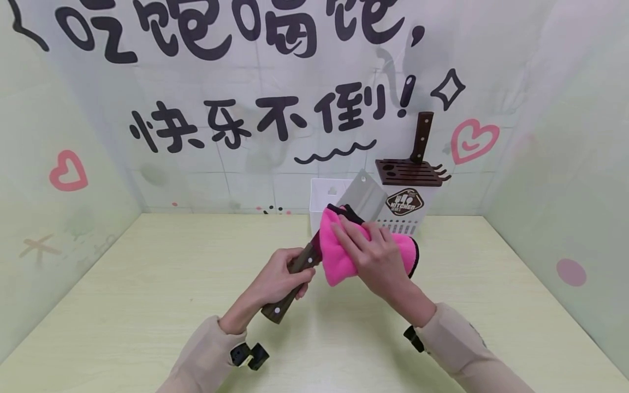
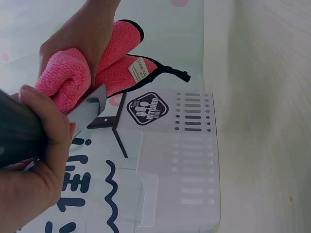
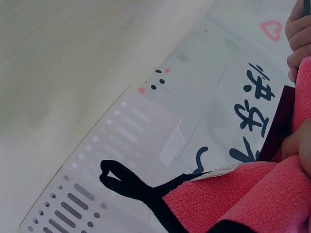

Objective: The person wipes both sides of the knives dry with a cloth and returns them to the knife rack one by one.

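My left hand grips the dark handle of a cleaver, which points up and to the right above the table. Its broad metal blade shows beyond a pink cloth with black edging. With my right hand I hold that cloth folded over the blade near the handle, fingers spread across its top. In the left wrist view, the blade's corner sticks out below the bunched cloth. A black hanging loop dangles from the cloth in the right wrist view.
At the back of the pale table stands a white slotted kitchen rack with a dark slotted top. Another knife's brown handle rises from it. Printed wall sheets surround the table on three sides.
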### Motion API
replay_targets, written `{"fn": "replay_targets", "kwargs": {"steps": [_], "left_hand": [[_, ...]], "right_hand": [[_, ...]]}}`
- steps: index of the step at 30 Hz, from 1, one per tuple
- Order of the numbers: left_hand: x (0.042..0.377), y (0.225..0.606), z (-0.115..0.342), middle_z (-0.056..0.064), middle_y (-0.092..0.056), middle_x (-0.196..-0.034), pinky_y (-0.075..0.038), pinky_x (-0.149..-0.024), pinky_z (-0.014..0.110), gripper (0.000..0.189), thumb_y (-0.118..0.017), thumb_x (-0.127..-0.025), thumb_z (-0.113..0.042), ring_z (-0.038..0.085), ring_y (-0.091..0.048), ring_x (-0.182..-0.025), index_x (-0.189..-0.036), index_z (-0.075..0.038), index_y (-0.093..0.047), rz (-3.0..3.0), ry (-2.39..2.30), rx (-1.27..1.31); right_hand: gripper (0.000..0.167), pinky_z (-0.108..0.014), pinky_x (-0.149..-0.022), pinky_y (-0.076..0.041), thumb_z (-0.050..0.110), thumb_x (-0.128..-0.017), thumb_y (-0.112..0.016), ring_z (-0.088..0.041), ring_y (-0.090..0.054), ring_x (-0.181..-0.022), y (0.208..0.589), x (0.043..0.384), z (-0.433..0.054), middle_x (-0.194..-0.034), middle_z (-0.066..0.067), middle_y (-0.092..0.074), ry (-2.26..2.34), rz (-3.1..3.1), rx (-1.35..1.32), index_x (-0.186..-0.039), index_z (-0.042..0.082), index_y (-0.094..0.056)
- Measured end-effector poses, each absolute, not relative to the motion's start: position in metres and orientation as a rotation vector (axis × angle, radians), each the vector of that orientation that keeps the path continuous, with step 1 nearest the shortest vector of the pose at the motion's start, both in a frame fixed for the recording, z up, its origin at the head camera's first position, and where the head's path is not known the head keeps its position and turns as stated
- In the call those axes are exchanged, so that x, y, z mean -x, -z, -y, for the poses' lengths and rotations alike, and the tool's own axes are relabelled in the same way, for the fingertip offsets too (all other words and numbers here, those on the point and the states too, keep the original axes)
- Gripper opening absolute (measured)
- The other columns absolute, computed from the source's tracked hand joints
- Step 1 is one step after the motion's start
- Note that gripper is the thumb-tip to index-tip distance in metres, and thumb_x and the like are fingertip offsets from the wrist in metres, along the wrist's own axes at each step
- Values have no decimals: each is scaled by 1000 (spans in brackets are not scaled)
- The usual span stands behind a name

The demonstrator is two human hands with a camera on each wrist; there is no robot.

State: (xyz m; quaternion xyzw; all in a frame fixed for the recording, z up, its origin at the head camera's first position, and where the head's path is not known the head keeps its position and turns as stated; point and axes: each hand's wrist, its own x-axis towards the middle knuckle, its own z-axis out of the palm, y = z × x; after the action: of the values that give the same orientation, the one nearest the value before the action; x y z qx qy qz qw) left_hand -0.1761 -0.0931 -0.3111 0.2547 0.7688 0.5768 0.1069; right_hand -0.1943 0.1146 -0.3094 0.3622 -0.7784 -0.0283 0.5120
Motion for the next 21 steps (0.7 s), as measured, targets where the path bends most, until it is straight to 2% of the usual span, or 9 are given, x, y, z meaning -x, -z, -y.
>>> {"fn": "replay_targets", "kwargs": {"steps": [6, 12, 14, 17, 19, 21], "left_hand": [[176, 312, 92, 6, -49, -52, -42, -42, 27, 6, -49, -85, 0, 13, -47, -42, -85, 6, -49, -2272, -1719, -732], [177, 311, 93, 6, -49, -52, -42, -42, 27, 7, -49, -85, -1, 13, -48, -42, -84, 7, -48, -2276, -1720, -739], [177, 312, 94, 6, -49, -52, -42, -43, 27, 7, -48, -84, 0, 13, -48, -42, -84, 7, -48, -2272, -1726, -745], [177, 312, 94, 6, -49, -53, -42, -43, 27, 7, -48, -83, 1, 13, -48, -42, -83, 7, -48, -2268, -1733, -759], [177, 312, 94, 5, -49, -53, -42, -42, 27, 6, -48, -83, 1, 13, -48, -42, -83, 7, -48, -2270, -1736, -771], [177, 312, 94, 5, -49, -53, -42, -43, 27, 6, -49, -83, 1, 13, -48, -42, -83, 7, -48, -2271, -1737, -777]], "right_hand": [[57, -35, -59, -46, 5, -66, -74, -29, -53, -79, 309, 188, -110, -118, -10, -57, 95, 1872, -912, -120, 7, -56], [52, -32, -61, -44, 7, -72, -70, -27, -53, -82, 308, 182, -107, -122, -8, -55, 143, 1902, -920, -122, 9, -55], [45, -32, -62, -44, 7, -77, -63, -27, -53, -83, 309, 181, -107, -122, -9, -55, 145, 1903, -933, -122, 9, -55], [34, -32, -62, -44, 7, -88, -46, -27, -53, -84, 309, 179, -106, -122, -9, -55, 146, 1898, -948, -121, 9, -56], [35, -32, -63, -44, 8, -93, -35, -27, -53, -84, 309, 179, -106, -121, -9, -55, 145, 1892, -951, -121, 10, -56], [38, -32, -63, -44, 9, -95, -29, -27, -53, -84, 309, 179, -106, -121, -9, -56, 143, 1883, -953, -120, 10, -57]]}}
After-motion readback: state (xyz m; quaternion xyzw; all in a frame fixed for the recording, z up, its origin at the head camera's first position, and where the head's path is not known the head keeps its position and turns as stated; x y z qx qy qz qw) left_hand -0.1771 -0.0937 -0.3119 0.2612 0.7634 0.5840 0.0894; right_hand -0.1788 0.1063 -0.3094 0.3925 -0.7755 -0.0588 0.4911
